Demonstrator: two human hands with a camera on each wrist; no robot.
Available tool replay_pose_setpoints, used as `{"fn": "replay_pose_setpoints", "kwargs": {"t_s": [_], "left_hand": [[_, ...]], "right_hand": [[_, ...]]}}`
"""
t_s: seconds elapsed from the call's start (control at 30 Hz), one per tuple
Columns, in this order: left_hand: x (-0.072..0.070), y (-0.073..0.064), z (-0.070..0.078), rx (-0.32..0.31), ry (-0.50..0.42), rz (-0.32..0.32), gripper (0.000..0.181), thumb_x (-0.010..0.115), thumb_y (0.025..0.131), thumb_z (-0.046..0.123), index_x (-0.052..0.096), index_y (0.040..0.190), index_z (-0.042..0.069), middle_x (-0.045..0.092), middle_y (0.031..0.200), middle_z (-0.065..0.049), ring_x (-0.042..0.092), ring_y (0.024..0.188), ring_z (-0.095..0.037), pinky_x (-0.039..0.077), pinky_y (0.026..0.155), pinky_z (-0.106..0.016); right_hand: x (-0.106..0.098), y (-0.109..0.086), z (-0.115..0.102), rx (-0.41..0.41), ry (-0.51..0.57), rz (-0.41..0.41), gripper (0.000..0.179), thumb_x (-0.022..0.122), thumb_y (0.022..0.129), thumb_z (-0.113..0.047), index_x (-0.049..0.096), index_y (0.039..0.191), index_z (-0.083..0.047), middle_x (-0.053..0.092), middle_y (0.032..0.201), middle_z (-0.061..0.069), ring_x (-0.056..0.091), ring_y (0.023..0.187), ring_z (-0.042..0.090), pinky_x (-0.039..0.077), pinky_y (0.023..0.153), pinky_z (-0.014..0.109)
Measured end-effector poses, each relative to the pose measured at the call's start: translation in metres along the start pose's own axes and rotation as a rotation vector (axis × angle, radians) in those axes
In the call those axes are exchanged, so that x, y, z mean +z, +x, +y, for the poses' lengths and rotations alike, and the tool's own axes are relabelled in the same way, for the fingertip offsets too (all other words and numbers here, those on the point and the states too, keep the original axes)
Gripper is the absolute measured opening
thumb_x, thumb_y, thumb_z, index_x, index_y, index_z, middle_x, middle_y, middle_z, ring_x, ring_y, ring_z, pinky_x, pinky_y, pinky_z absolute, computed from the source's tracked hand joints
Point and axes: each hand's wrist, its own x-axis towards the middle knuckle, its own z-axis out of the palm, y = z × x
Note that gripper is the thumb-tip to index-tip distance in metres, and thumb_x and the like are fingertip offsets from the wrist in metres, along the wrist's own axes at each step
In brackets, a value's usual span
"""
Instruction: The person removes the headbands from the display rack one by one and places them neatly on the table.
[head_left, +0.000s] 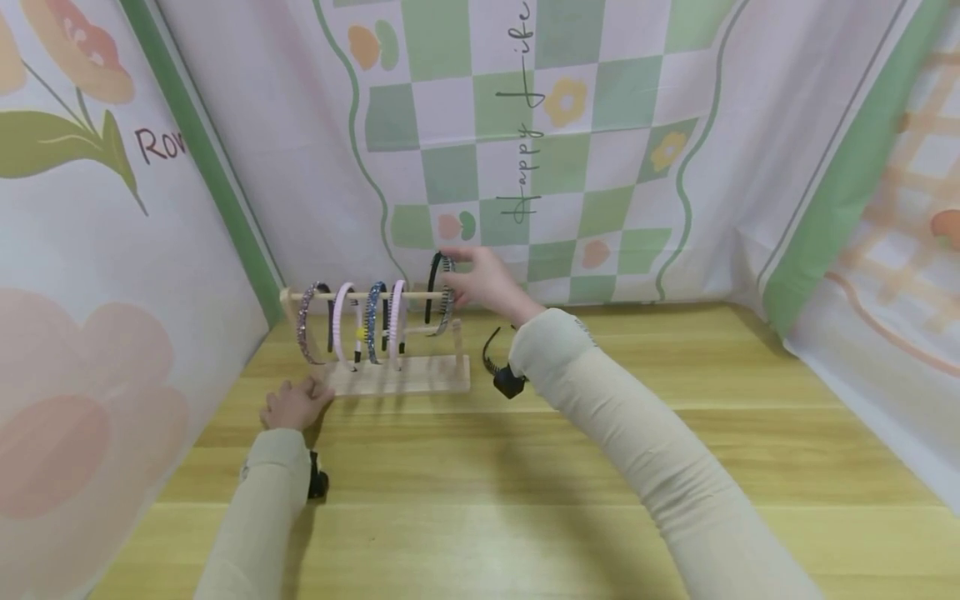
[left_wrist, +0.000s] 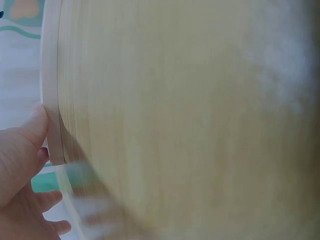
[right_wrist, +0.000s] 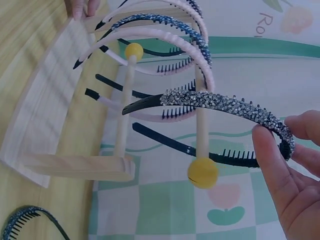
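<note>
My right hand (head_left: 483, 283) pinches a black headband covered in silver-grey sparkling stones (right_wrist: 225, 107) between thumb and fingers. Its band loops around the right end of the upper rod (right_wrist: 202, 130) of a wooden headband rack (head_left: 405, 379), near the yellow end ball (right_wrist: 203, 172). Further left on the rack hang a pink headband (head_left: 396, 325), a blue glitter headband (head_left: 371, 329), another pink headband (head_left: 339, 329) and a pinkish glitter one (head_left: 302, 325). My left hand (head_left: 294, 404) touches the front left corner of the rack's base, its thumb (left_wrist: 37, 125) against the base's edge.
Another dark, toothed headband (head_left: 489, 354) lies on the wooden table (head_left: 480, 500) right of the rack, partly behind the right wrist's black camera (head_left: 509, 382). A patterned cloth wall (head_left: 630, 200) rises directly behind the rack, with more cloth along both sides.
</note>
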Motion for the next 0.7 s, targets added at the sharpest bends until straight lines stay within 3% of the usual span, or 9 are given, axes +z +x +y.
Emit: {"fn": "replay_pose_setpoints", "kwargs": {"t_s": [0.2,0.43,0.7], "left_hand": [[0.000,-0.002,0.000,0.003,-0.003,-0.001,0.070,0.042,0.092,0.054,0.029,0.142,0.006,0.013,0.141,-0.035,0.020,0.119,-0.057,0.017,0.093,-0.068],[0.001,-0.004,0.000,0.000,0.004,0.005,0.070,0.042,0.092,0.053,0.029,0.142,0.005,0.011,0.142,-0.036,0.019,0.120,-0.058,0.019,0.092,-0.068],[0.001,-0.004,0.001,-0.010,0.013,0.012,0.071,0.042,0.091,0.054,0.030,0.141,0.005,0.012,0.142,-0.036,0.021,0.118,-0.057,0.020,0.092,-0.068]], "right_hand": [[-0.009,-0.003,-0.001,-0.021,0.029,0.033,0.052,0.060,0.088,-0.008,0.043,0.138,-0.011,0.038,0.142,0.008,0.062,0.069,0.030,0.055,0.065,0.034],[-0.024,-0.008,0.001,-0.044,0.014,0.072,0.049,0.060,0.089,-0.010,0.045,0.136,-0.010,0.041,0.140,0.005,0.063,0.067,0.026,0.054,0.062,0.030],[-0.039,-0.018,0.009,-0.017,0.042,0.136,0.050,0.060,0.088,-0.010,0.045,0.135,-0.011,0.042,0.139,0.006,0.062,0.071,0.031,0.054,0.063,0.031]]}}
